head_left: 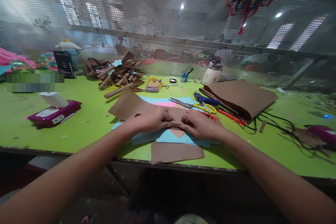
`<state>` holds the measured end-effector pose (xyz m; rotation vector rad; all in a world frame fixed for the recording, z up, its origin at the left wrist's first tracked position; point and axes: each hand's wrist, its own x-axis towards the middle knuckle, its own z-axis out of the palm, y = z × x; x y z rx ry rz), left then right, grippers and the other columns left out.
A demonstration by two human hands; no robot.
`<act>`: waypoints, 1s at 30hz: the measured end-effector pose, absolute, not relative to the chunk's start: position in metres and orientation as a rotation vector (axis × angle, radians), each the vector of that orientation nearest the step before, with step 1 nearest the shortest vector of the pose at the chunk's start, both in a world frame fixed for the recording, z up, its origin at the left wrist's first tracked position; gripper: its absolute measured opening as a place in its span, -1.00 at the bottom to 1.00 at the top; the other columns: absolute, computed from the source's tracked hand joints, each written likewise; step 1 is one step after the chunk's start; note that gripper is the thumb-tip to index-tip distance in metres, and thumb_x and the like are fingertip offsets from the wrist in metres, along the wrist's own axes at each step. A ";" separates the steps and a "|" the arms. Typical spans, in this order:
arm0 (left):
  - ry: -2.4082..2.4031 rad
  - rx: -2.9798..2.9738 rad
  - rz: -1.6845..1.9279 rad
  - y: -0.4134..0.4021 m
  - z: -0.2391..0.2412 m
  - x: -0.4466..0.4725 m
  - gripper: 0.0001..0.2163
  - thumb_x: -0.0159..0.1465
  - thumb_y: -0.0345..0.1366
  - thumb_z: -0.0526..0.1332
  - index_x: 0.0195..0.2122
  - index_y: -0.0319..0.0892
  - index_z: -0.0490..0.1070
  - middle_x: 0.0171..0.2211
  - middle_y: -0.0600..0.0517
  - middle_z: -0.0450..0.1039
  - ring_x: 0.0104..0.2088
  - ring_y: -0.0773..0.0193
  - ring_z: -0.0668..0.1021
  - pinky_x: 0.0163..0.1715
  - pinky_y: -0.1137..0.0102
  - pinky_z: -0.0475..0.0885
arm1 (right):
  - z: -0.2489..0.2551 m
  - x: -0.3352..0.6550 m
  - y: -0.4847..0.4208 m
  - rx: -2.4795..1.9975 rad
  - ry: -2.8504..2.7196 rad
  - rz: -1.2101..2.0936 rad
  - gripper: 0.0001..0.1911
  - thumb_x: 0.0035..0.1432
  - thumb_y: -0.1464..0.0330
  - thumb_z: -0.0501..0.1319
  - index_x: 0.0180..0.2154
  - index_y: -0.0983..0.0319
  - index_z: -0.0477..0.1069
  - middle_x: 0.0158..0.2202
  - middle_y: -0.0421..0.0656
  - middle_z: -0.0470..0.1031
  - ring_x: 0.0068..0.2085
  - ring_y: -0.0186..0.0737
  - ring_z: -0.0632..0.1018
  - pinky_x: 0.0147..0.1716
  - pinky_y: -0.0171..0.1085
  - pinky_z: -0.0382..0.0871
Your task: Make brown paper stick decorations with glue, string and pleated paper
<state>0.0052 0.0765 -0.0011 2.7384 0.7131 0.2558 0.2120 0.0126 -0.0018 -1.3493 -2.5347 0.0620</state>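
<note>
Both my hands are closed on a piece of brown paper [176,113], whose near edge is curled into a narrow roll between them. My left hand [154,119] pinches the left end of that roll, and my right hand [200,124] presses on its right end. Underneath lie light blue paper sheets [149,138] with some pink showing. A larger brown sheet [126,106] rises just behind my left hand. Scissors with yellow handles [183,103] lie open beyond my right hand, beside a blue glue gun [207,98]. Another brown piece [175,153] rests at the table's front edge.
Folded brown paper [241,94] lies at right, with black cables [278,127] nearby. Rolled brown paper pieces [126,73] are heaped at the back. A phone [64,63] stands upright at left, behind a purple power strip [54,113]. A bottle [212,72] stands by the mesh panel.
</note>
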 end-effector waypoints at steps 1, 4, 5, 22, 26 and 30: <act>0.721 2.758 0.283 0.075 -0.001 0.004 -0.70 0.24 -0.13 0.01 -0.32 -0.17 0.47 -0.42 0.02 0.35 -0.44 0.34 0.36 -0.48 0.48 0.16 | -0.002 0.211 0.008 -1.335 -2.507 -0.014 -0.79 0.17 0.26 0.05 -0.37 0.25 0.35 -0.31 -0.09 0.35 -0.27 -0.22 0.33 -0.37 -0.30 0.15; 0.727 2.816 0.316 0.071 -0.001 0.003 -0.68 0.26 -0.13 -0.02 -0.33 -0.17 0.47 -0.39 0.00 0.32 -0.42 0.33 0.36 -0.44 0.47 0.18 | -0.001 0.207 -0.004 -1.254 -2.477 -0.143 -0.86 0.15 0.33 0.09 -0.33 0.25 0.37 -0.26 -0.07 0.33 -0.18 -0.19 0.30 -0.28 -0.26 0.19; 0.718 2.830 0.311 0.071 -0.002 0.003 -0.68 0.26 -0.13 -0.02 -0.32 -0.17 0.47 -0.39 0.00 0.32 -0.41 0.33 0.36 -0.43 0.47 0.19 | -0.001 0.206 -0.006 -1.231 -2.479 -0.156 -0.86 0.16 0.34 0.08 -0.33 0.25 0.37 -0.28 -0.07 0.33 -0.19 -0.19 0.30 -0.28 -0.26 0.19; 0.983 2.912 0.414 0.050 0.014 0.004 -0.75 0.09 -0.33 0.07 -0.18 -0.18 0.30 -0.35 -0.02 0.37 -0.34 0.20 0.40 -0.37 0.37 0.25 | -0.018 0.212 0.014 -1.274 -2.477 -0.145 -0.79 0.17 0.45 0.03 -0.46 0.29 0.37 -0.36 -0.10 0.31 -0.30 -0.27 0.31 -0.36 -0.32 0.18; 0.991 2.755 0.449 0.059 0.009 0.000 -0.73 0.07 -0.38 0.06 -0.16 -0.17 0.25 -0.36 0.02 0.41 -0.37 0.24 0.41 -0.40 0.40 0.25 | -0.016 0.210 0.015 -1.318 -2.475 -0.144 -0.78 0.18 0.43 0.03 -0.46 0.28 0.37 -0.36 -0.09 0.30 -0.28 -0.26 0.30 -0.34 -0.31 0.17; 0.970 2.732 0.476 0.064 0.005 -0.002 -0.78 0.09 -0.33 0.09 -0.20 -0.18 0.28 -0.38 0.03 0.40 -0.38 0.26 0.40 -0.43 0.42 0.23 | -0.015 0.211 0.018 -1.348 -2.485 -0.120 -0.78 0.18 0.43 0.02 -0.44 0.27 0.39 -0.35 -0.09 0.30 -0.27 -0.24 0.30 -0.34 -0.30 0.17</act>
